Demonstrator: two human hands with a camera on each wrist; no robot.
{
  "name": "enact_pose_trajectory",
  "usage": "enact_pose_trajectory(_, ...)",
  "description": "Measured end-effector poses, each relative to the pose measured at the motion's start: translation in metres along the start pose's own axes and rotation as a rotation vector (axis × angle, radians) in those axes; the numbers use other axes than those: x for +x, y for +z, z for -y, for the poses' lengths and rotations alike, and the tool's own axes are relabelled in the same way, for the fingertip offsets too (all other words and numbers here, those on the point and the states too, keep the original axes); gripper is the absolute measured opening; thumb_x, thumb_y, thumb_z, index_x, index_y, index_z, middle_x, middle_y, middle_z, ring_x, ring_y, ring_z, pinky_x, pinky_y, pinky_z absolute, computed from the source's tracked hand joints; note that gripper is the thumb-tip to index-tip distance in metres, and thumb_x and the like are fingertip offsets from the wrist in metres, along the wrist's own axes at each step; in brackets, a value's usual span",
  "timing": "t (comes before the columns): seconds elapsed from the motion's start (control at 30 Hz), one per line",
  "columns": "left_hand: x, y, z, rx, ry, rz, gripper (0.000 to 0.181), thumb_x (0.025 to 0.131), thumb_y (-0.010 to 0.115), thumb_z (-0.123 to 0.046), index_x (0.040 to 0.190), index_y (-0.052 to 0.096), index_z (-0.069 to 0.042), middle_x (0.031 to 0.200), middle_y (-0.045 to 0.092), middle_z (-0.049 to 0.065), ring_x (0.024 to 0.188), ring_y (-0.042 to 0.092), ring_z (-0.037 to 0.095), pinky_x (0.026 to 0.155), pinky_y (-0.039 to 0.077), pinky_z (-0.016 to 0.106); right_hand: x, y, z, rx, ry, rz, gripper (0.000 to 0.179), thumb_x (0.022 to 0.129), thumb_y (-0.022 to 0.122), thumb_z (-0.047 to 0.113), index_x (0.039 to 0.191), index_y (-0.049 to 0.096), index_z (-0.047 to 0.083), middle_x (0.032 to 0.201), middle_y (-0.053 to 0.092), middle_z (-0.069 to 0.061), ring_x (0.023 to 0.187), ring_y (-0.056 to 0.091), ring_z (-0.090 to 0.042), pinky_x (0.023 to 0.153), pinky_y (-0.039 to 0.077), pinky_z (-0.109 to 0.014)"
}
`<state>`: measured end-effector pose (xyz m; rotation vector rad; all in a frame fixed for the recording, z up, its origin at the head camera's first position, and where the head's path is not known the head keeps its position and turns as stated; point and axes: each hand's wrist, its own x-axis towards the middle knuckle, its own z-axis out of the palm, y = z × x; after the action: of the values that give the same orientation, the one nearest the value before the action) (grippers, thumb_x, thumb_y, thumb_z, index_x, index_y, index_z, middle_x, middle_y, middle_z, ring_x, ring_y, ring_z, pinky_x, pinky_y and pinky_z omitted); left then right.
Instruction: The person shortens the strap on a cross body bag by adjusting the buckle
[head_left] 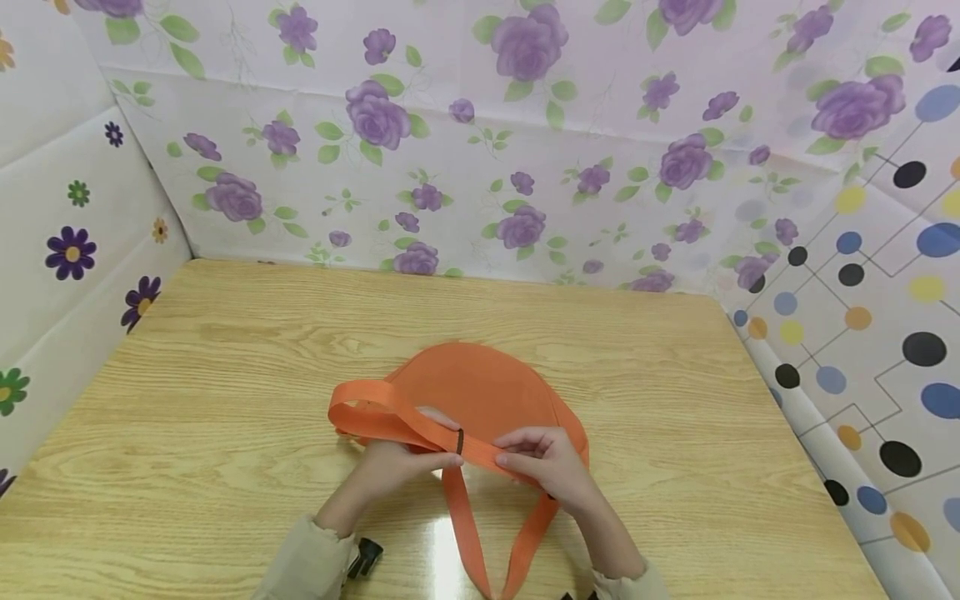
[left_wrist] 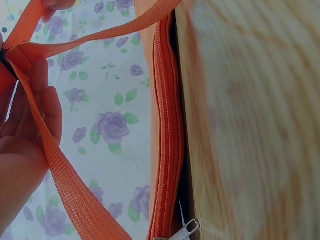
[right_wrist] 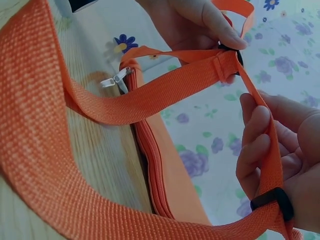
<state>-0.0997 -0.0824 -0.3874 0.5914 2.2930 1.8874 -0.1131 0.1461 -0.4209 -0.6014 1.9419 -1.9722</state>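
Note:
An orange bag (head_left: 480, 379) with a rounded top lies on the wooden table, its orange webbing strap (head_left: 367, 390) raised in front of it. My left hand (head_left: 386, 467) pinches the strap at a black slider buckle (right_wrist: 238, 54), its thumb along the buckle. To the left of that hand the strap makes a loop. My right hand (head_left: 555, 467) holds the strap a short way right of the buckle, between thumb and fingers. A second black slider (right_wrist: 274, 202) sits on the strap beside the right palm. More strap hangs down toward the table's front.
A black plastic clip (head_left: 365, 558) shows beside the left sleeve. Along the bag's edge runs an orange zipper (left_wrist: 166, 115) with a silver pull (right_wrist: 116, 80). Patterned sheets (head_left: 465, 167) stand behind the table (head_left: 225, 358) and at both sides.

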Motion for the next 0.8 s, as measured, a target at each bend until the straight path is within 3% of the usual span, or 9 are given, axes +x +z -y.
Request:
enact_pose_trajectory(0.57, 0.0004, -0.0010, 0.0001, -0.033, 0.018, 0.004, 0.026, 0.073, 0.074, -0.006, 0.097, 0.064, -0.005, 0.088, 0.062, 0.004, 0.080, 0.055, 0.015, 0.071, 0.045, 0.028, 0.0039, 0.0035, 0.0011, 0.002, -0.042, -0.015, 0.021, 0.081, 0.062, -0.001, 0.093, 0.058, -0.018, 0.074, 0.065, 0.003, 0.051, 0.051, -0.007, 0.049, 0.046, -0.021)
enact_pose_trajectory(0.8, 0.0016, 0.0000, 0.0024, -0.053, 0.066, 0.023, 0.026, 0.072, 0.073, -0.003, 0.096, 0.063, -0.002, 0.086, 0.062, 0.006, 0.077, 0.054, 0.014, 0.069, 0.045, 0.028, 0.0065, 0.0074, 0.0043, 0.014, 0.013, -0.016, 0.017, 0.081, 0.062, -0.003, 0.088, 0.057, -0.017, 0.075, 0.064, 0.000, 0.059, 0.057, -0.010, 0.051, 0.050, -0.026)
